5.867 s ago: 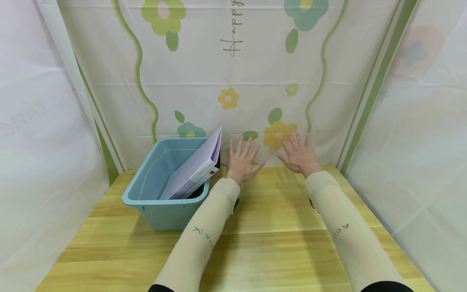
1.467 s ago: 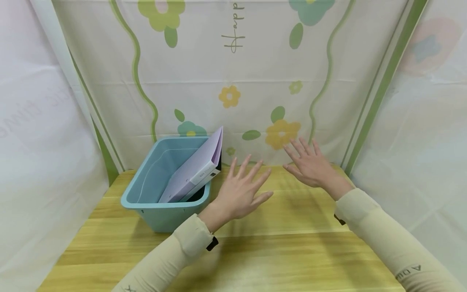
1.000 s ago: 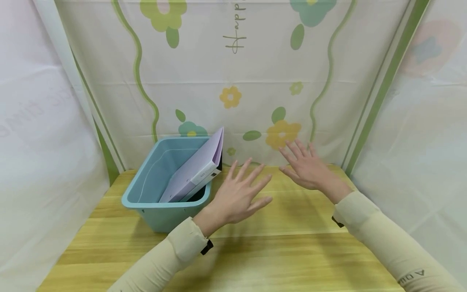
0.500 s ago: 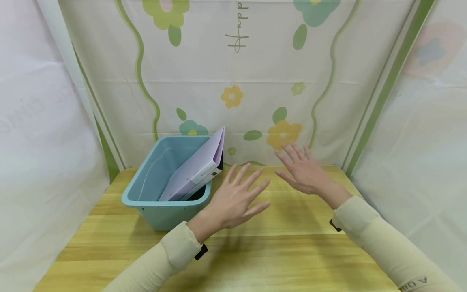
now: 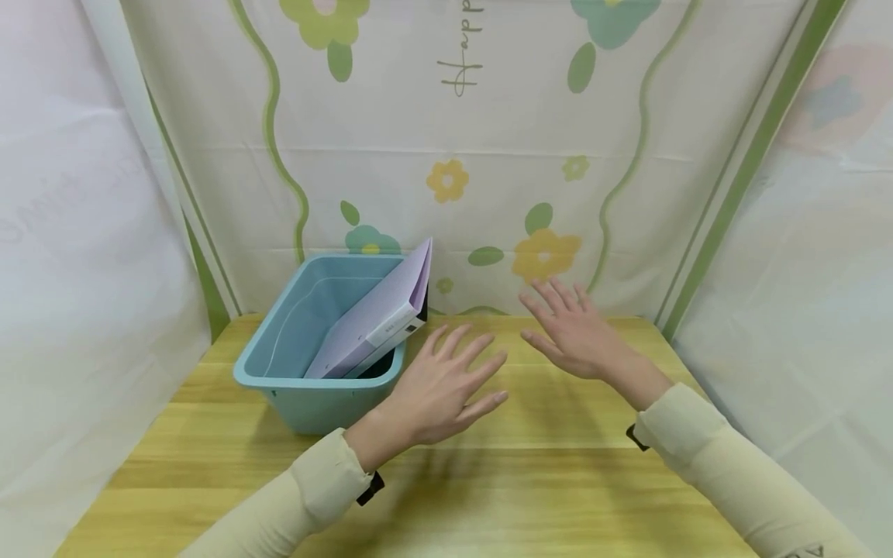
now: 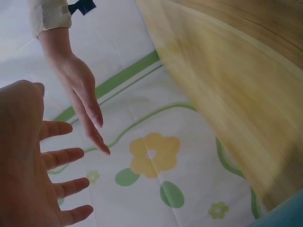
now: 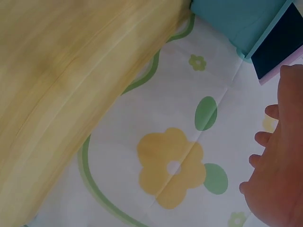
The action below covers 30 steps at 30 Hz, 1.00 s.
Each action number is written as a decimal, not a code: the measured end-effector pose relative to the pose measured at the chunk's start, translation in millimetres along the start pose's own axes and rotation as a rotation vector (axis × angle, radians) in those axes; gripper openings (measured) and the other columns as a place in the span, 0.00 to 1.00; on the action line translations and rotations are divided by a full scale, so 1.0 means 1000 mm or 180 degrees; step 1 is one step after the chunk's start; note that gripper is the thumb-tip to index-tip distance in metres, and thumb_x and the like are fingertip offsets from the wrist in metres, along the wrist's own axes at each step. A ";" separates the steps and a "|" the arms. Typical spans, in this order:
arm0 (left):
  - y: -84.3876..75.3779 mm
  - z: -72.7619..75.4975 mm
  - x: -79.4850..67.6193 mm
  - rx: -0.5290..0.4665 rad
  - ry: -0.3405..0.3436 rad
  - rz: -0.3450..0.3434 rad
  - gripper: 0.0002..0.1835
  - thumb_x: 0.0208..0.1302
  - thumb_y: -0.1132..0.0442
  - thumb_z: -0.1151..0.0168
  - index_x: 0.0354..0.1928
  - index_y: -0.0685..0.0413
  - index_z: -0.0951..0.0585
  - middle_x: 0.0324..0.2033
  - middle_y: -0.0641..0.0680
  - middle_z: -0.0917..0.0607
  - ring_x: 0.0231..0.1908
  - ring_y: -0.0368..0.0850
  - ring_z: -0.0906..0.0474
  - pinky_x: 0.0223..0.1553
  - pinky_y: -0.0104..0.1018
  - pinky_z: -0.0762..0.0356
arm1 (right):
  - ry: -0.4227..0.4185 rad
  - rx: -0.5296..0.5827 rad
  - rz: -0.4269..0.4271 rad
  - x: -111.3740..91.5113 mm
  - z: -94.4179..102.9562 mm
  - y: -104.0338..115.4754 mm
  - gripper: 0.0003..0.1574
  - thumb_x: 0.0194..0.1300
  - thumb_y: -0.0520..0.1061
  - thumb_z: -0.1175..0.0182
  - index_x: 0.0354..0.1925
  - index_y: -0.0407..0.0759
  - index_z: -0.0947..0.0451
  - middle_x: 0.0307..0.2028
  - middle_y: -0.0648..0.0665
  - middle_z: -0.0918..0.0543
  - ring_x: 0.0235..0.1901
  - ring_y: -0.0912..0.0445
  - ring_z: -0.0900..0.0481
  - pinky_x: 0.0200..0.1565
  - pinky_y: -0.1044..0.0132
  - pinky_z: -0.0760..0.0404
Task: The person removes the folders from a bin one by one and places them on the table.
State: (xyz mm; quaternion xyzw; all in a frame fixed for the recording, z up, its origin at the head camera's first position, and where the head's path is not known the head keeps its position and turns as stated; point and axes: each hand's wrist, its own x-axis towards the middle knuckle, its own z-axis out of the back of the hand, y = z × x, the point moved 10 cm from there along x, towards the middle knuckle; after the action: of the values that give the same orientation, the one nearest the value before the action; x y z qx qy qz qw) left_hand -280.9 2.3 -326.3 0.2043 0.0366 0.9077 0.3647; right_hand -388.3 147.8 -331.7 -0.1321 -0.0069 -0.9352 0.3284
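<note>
My left hand [image 5: 436, 391] hovers above the table with fingers spread, just right of the blue plastic bin, and holds nothing. Further right, my right hand [image 5: 575, 333] is also raised with its fingers straight and spread, touching nothing. A lilac ring binder [image 5: 370, 318] leans inside the blue bin [image 5: 321, 384], its upper end sticking out past the right rim. Dark material shows beneath the binder; what it is cannot be made out. In the left wrist view the right hand [image 6: 78, 85] appears beyond the left fingers. The right wrist view catches the binder's dark side [image 7: 279, 45] by the bin.
The wooden table [image 5: 530, 496] runs back to a white curtain [image 5: 530, 116] printed with flowers. More curtain hangs at left [image 5: 91, 310] and right [image 5: 802, 310]. The bin stands at the table's back left.
Both hands have drawn back from the far curtain since the earliest frame. Lately they have drifted slightly left and nearer. The binder and bin stay in place; the head view shifts a little.
</note>
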 end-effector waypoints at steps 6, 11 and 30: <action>-0.002 0.013 -0.003 0.0065 -0.0317 -0.0137 0.29 0.78 0.36 0.58 0.70 0.40 0.26 0.71 0.52 0.29 0.70 0.59 0.35 0.68 0.59 0.37 | -0.0010 0.0063 0.0021 -0.003 0.004 0.005 0.42 0.80 0.66 0.59 0.80 0.47 0.47 0.80 0.37 0.51 0.79 0.35 0.58 0.73 0.32 0.61; 0.000 0.017 -0.008 -0.0011 -0.0394 -0.0163 0.27 0.78 0.38 0.55 0.68 0.42 0.25 0.70 0.53 0.28 0.69 0.60 0.33 0.66 0.60 0.35 | -0.0017 0.0046 0.0030 -0.005 0.006 0.011 0.43 0.80 0.67 0.59 0.80 0.47 0.47 0.80 0.38 0.49 0.79 0.36 0.57 0.74 0.33 0.61; 0.018 0.024 -0.039 -0.0117 -0.0630 0.0066 0.23 0.77 0.41 0.49 0.63 0.44 0.20 0.64 0.53 0.22 0.63 0.57 0.27 0.63 0.56 0.30 | -0.0181 0.0249 0.0174 0.000 0.017 0.034 0.42 0.80 0.65 0.58 0.79 0.43 0.46 0.78 0.37 0.45 0.76 0.37 0.47 0.74 0.37 0.54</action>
State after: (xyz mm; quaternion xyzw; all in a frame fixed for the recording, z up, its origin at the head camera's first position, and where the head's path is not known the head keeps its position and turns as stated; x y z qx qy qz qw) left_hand -258.1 -39.0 -314.0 0.2865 -0.0185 0.8873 0.3608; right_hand -363.0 122.7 -317.3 -0.1458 -0.0492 -0.9208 0.3584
